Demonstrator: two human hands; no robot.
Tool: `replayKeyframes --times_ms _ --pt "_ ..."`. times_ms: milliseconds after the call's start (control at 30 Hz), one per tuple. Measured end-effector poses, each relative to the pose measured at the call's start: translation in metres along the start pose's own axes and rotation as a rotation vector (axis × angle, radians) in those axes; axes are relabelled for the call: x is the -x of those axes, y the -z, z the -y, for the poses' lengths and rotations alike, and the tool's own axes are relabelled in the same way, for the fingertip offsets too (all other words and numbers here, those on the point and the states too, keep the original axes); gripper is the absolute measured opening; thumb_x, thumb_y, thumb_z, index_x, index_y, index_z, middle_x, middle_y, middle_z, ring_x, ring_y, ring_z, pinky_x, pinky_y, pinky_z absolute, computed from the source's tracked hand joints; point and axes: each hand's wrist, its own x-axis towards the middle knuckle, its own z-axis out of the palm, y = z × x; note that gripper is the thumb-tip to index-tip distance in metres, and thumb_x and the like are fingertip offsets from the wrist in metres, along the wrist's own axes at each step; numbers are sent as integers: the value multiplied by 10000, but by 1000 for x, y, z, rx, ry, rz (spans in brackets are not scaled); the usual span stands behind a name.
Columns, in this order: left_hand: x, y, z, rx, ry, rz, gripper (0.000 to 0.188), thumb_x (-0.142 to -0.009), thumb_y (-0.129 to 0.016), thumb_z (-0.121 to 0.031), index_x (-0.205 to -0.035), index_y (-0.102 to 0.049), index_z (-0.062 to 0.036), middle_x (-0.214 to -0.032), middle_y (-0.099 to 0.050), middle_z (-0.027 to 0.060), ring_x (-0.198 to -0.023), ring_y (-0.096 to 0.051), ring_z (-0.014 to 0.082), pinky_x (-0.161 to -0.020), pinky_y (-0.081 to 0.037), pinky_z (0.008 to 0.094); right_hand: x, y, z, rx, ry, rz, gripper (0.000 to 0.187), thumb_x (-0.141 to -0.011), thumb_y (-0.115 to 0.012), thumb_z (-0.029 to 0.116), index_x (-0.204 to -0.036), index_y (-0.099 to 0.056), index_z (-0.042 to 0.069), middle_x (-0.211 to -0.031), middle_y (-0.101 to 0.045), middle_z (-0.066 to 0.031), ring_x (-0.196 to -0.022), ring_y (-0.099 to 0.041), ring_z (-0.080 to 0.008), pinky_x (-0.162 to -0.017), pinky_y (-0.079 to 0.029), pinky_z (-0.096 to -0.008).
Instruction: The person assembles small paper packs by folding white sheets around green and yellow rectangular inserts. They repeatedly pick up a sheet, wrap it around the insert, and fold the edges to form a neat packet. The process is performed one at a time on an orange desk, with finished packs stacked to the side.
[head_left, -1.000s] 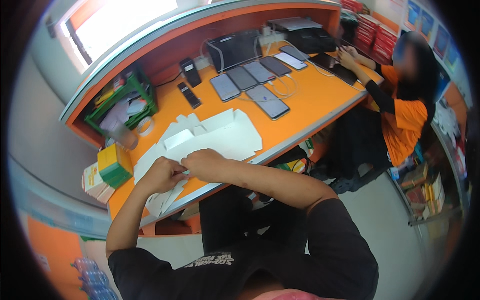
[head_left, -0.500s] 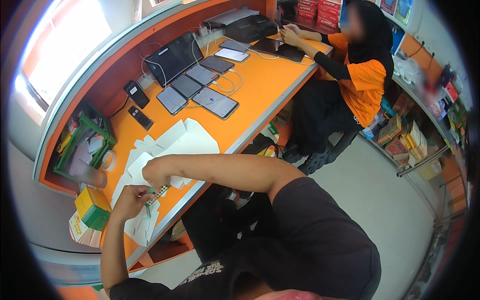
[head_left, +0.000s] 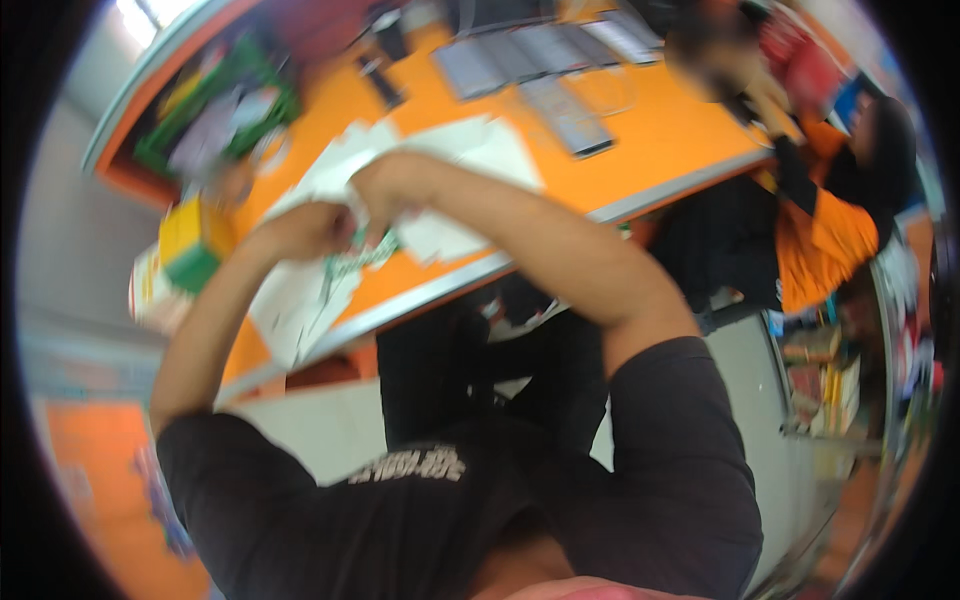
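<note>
— Where are the hands, and what do they have?

— Both meet over the near edge of the orange desk (head_left: 650, 140). The left hand (head_left: 305, 230) and the right hand (head_left: 385, 185) sit just beside each other, fingers curled in on a small slip of paper with green print (head_left: 360, 262) that hangs just under them. The picture is smeared by motion, so I cannot tell which hand does the pinching, only that both close on it.

— And around the slip?

— It lies over a spread of white sheets (head_left: 460, 150) that runs from the desk's front edge back toward the middle; one loose white sheet (head_left: 295, 310) droops over the front edge below the left wrist.

— Any containers?

— A green tray (head_left: 225, 110) at the far left corner, holding pale papers (too blurred to say more).

— Packages?

— A yellow and green box (head_left: 190, 245) stands at the left end of the desk, just beside the left forearm, with a white pack (head_left: 150, 295) below it. Further back, a row of dark flat tablets (head_left: 530, 50) lies side by side, one more (head_left: 570, 115) nearer. A person in an orange top (head_left: 830, 240) sits at the right end.
</note>
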Motion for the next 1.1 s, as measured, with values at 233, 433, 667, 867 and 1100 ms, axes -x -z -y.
replayKeyframes --times_ms 233,433,667,867,1100 --pt "9 9 -44 -96 290 -125 603 -753 -856 -427 -1091 -549 -32 -1100 -617 176 -1081 -586 340 -894 -469 429 6 -2 -7 80 -148 -33 820 -682 -876 554 -1170 -649 -65 -1076 -716 -200 -911 -711 -313 -745 -578 -421" --pt "17 3 -42 102 90 -63 382 -875 -765 -237 -1146 -588 -34 -1100 -650 152 -1048 -605 305 -925 -470 410 43 -28 4 50 -290 -367 832 -680 -842 621 -1166 -630 -20 -1132 -694 -189 -1061 -672 -325 -887 -528 -414" --pt "41 -11 -61 175 1 -214 260 -947 -634 -104 -1196 -662 -34 -987 -692 151 -905 -621 281 -855 -482 377 117 -83 7 247 -77 -640 469 -754 -839 339 -1084 -665 55 -1061 -650 -109 -1030 -655 -293 -834 -576 -424" --pt "42 -5 -57 221 -129 -281 254 -936 -644 -94 -1180 -669 -26 -944 -705 146 -854 -637 221 -821 -498 355 118 -93 11 385 10 -765 155 -806 -671 105 -929 -672 11 -959 -656 -126 -898 -670 -294 -765 -574 -408" --pt "40 -7 -49 265 -142 -247 243 -946 -646 -104 -1183 -667 -56 -943 -704 130 -855 -637 220 -812 -493 358 107 -75 19 442 -47 -580 138 -808 -646 67 -893 -740 15 -958 -712 -161 -907 -708 -316 -793 -574 -414"
